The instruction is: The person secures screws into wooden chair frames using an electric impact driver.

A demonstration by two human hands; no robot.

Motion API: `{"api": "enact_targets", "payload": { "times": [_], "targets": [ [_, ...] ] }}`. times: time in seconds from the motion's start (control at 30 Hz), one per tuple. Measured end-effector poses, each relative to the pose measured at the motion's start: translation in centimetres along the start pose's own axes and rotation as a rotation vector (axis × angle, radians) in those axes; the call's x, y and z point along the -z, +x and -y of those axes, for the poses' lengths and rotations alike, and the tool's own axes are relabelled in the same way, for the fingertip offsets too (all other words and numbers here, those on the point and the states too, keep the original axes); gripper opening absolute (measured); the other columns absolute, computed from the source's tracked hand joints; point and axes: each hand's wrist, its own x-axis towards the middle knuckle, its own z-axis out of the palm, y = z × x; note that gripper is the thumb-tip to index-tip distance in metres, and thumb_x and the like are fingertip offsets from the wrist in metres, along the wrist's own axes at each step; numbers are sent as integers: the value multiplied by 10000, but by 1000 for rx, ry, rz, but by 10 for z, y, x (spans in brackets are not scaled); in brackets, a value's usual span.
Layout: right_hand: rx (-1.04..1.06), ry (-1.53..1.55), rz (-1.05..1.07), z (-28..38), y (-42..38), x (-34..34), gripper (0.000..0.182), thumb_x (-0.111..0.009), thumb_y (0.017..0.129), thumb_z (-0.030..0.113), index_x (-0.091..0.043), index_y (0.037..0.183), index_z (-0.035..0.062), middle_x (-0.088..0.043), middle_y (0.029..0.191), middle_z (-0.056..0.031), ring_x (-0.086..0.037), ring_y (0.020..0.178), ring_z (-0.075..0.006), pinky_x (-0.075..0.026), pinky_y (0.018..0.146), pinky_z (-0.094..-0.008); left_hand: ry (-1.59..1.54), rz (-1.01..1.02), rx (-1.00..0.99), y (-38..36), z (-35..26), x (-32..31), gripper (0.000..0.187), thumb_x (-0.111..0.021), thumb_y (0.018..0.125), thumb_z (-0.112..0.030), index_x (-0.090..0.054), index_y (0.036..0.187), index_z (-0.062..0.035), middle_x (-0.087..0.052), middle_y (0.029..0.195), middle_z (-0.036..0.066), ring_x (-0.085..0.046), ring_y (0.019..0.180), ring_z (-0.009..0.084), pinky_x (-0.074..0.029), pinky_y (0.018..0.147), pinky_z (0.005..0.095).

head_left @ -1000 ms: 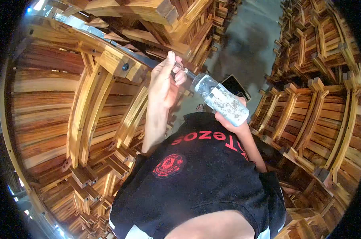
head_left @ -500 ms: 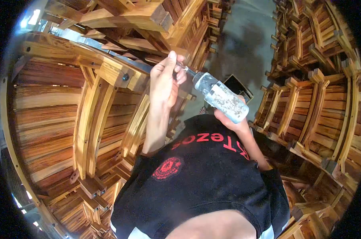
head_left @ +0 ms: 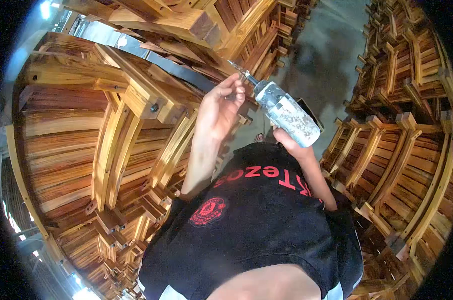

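Note:
My right hand [head_left: 289, 142] is wrapped from below round a worn squeeze bottle [head_left: 295, 121] with a flaking whitish label. The bottle is tilted, its dark neck and long thin nozzle [head_left: 250, 77] pointing up and to the left. My left hand [head_left: 222, 107] is beside the nozzle, its fingers curled and drawn together near the nozzle's side. What those fingers hold, if anything, is too small to make out. The nozzle's pointed tip shows just beyond the fingertips. Most of my right hand's fingers are hidden behind the bottle.
Large slatted wooden frames [head_left: 66, 157] stand close on my left, with a thick beam end [head_left: 154, 102] near my left forearm. More wooden frames [head_left: 386, 155] line the right side. A grey floor aisle [head_left: 321, 55] runs between them; a dark box [head_left: 314, 115] lies behind the bottle.
My left fingers have come off the nozzle's end to beside it, and the thin tip now shows. The bottle has shifted slightly right, and the view has turned a little.

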Motion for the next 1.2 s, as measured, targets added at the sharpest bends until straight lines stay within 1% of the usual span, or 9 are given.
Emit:
{"api": "enact_targets", "payload": {
  "times": [0.03,0.17,0.3,0.43,0.67,0.87,0.97,1.07,1.2],
  "targets": [
    [7,-14,-8,-7,-3,2,198,-684,635,109,-672,829,70,-677,809,-51,-630,779,-237,-454,752,-335,43,50,-30,6,3,14,327,-481,849,4,-461,1155,117,-574,944,130,-560,841,194,-498,790,282],
    [-6,16,-18,-15,-7,10,216,-688,637,109,-679,851,86,-681,843,-45,-626,813,-243,-446,773,-341,201,-120,-143,4,11,-1,333,-527,934,-179,-508,1127,91,-601,899,128,-566,732,167,-497,688,228],
    [-79,-39,28,-18,-12,17,260,-700,632,123,-681,890,98,-679,918,-42,-604,894,-252,-421,820,-354,171,142,-47,13,6,24,287,-483,957,-214,-544,1099,28,-568,824,68,-486,646,121,-385,572,193],
    [-11,-147,73,-22,-14,25,299,-706,627,129,-678,923,99,-670,978,-44,-579,947,-259,-398,858,-364,152,24,-54,13,4,0,290,-428,945,-147,-465,1157,49,-488,835,59,-437,673,148,-373,594,256],
    [22,-170,73,-42,-25,26,369,-725,616,161,-661,972,87,-643,1013,-80,-554,969,-263,-386,872,-365,315,-29,-208,18,1,-3,303,-449,928,-95,-470,1177,76,-549,847,86,-497,730,146,-415,631,251],
    [62,-164,102,-46,-25,27,417,-737,618,189,-648,1009,77,-616,1069,-98,-530,1016,-277,-370,894,-369,263,67,-192,19,0,3,302,-493,947,-162,-527,1134,72,-581,833,72,-521,697,155,-434,621,262],
    [135,-189,119,-48,-21,27,449,-743,616,201,-639,1032,68,-602,1093,-112,-521,1034,-284,-365,903,-368,209,14,-186,21,0,1,308,-497,945,-163,-528,1140,73,-574,838,67,-520,720,153,-429,620,252],
    [174,-221,78,-52,-22,26,474,-748,611,200,-632,1049,61,-595,1103,-121,-516,1045,-282,-362,910,-365,159,121,-218,27,1,10,304,-502,936,-136,-525,1145,84,-565,851,69,-513,737,149,-431,639,238],
    [190,-232,82,-52,-19,26,484,-752,607,189,-628,1057,60,-587,1115,-119,-508,1063,-278,-357,918,-363,110,-38,-191,32,1,8,285,-495,911,-63,-513,1140,106,-576,903,107,-549,805,165,-479,726,251]
  ]
}}
